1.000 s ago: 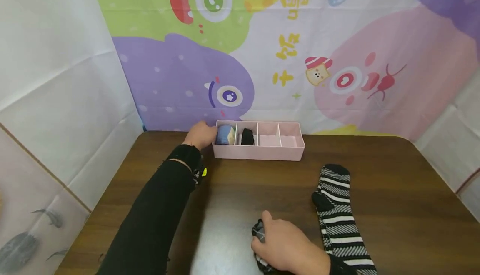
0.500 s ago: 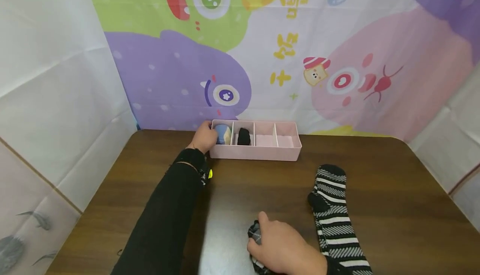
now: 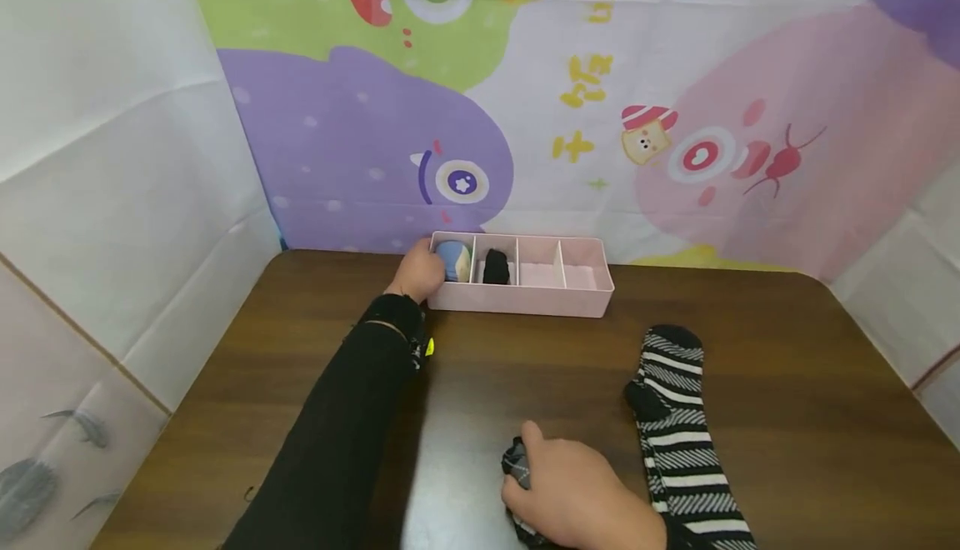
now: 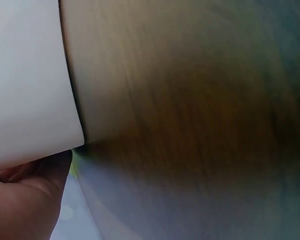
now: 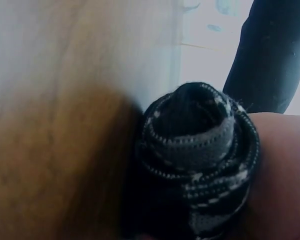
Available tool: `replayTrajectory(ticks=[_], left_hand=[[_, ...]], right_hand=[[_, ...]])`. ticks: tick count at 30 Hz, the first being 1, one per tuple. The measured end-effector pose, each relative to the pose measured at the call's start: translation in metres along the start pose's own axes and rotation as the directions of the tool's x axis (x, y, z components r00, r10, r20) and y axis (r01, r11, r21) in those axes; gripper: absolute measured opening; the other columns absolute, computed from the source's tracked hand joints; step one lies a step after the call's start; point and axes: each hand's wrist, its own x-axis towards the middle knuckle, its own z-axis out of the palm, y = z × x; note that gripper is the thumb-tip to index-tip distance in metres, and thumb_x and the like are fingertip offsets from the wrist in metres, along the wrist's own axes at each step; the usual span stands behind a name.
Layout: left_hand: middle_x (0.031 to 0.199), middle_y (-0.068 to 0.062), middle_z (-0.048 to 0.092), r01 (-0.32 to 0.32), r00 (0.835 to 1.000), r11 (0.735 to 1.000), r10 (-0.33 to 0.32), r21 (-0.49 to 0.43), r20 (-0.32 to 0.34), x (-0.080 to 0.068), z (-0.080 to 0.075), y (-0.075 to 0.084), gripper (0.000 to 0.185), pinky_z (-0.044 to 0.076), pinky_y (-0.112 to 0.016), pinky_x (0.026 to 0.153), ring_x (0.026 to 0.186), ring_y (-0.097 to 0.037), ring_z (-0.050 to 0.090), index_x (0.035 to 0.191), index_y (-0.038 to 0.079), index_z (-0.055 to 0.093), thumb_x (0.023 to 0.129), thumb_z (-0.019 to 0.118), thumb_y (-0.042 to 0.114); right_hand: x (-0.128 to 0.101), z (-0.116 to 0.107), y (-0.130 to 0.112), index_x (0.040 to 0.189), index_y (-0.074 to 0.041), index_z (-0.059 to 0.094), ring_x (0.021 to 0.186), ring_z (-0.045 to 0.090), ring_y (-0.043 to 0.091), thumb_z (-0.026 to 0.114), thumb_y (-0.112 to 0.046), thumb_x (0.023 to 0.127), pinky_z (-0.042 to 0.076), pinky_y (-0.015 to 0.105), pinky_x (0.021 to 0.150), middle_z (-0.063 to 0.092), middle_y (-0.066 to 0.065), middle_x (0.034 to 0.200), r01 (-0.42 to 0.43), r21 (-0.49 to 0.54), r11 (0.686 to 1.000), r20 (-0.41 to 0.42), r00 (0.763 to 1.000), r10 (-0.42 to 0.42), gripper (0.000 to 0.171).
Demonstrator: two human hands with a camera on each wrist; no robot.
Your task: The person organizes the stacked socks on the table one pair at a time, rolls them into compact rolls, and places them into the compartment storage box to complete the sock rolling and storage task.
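Observation:
At the back of the table stands a pink box point(image 3: 521, 300) with a row of compartments. My left hand point(image 3: 420, 272) grips its left end; in the left wrist view the fingers point(image 4: 50, 172) go in behind the box's corner, and their tips are hidden. A blue-and-cream rolled sock point(image 3: 453, 260) fills the leftmost compartment, and a black bundle point(image 3: 496, 267) sits in the one beside it. Near the front, my right hand point(image 3: 573, 487) holds a rolled black-and-grey patterned sock point(image 5: 200, 150) against the table. Right of that hand lies a flat striped black-and-white sock point(image 3: 686, 442).
The brown wooden table point(image 3: 540, 375) meets a cartoon-printed cloth point(image 3: 390, 142) just behind the box. White sheeting point(image 3: 127, 142) hangs along the left side. The two right compartments of the box hold nothing.
My left hand has shifted slightly right, closer against the box's left end. The right hand stays on the rolled sock. The camera view shifts a little; box and striped sock stay put.

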Motion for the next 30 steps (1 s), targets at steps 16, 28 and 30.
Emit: replayTrajectory(ticks=[16, 28, 30], left_hand=[[0.152, -0.022, 0.044, 0.017, 1.000, 1.000, -0.018, 0.022, 0.023, 0.000, -0.002, 0.001, 0.054, 0.035, -0.046, 0.112, 0.124, -0.034, 0.046, 0.154, -0.006, 0.033, 0.102, 0.029, 0.008], [0.149, -0.021, 0.047, 0.019, 1.000, 1.000, -0.019, 0.022, 0.012, -0.004, -0.002, 0.003, 0.053, 0.037, -0.046, 0.111, 0.120, -0.033, 0.047, 0.154, -0.007, 0.034, 0.103, 0.027, 0.007], [0.149, -0.021, 0.046, 0.020, 1.000, 0.999, -0.021, 0.034, 0.007, -0.005, -0.003, 0.004, 0.053, 0.037, -0.045, 0.111, 0.120, -0.033, 0.047, 0.154, -0.007, 0.034, 0.103, 0.028, 0.006]], right_hand=[[0.012, -0.049, 0.018, 0.131, -0.015, 0.059, 0.075, 0.060, 0.013, 0.069, -0.040, 0.089, 0.051, 0.037, 0.067, 0.065, -0.002, 0.089, 0.123, 0.131, 0.984, 0.081, 0.988, -0.135, 0.050], [0.086, -0.147, 0.034, 0.135, 0.001, 0.028, 0.099, 0.060, 0.033, 0.079, -0.046, 0.084, 0.050, 0.043, 0.085, 0.055, 0.028, 0.120, 0.018, 0.249, 0.968, -0.236, 0.971, 0.043, 0.086], [0.098, -0.160, 0.032, 0.127, 0.000, 0.028, 0.091, 0.057, 0.031, 0.080, -0.044, 0.084, 0.049, 0.041, 0.079, 0.052, 0.022, 0.108, 0.023, 0.269, 0.963, -0.293, 0.954, 0.059, 0.081]])
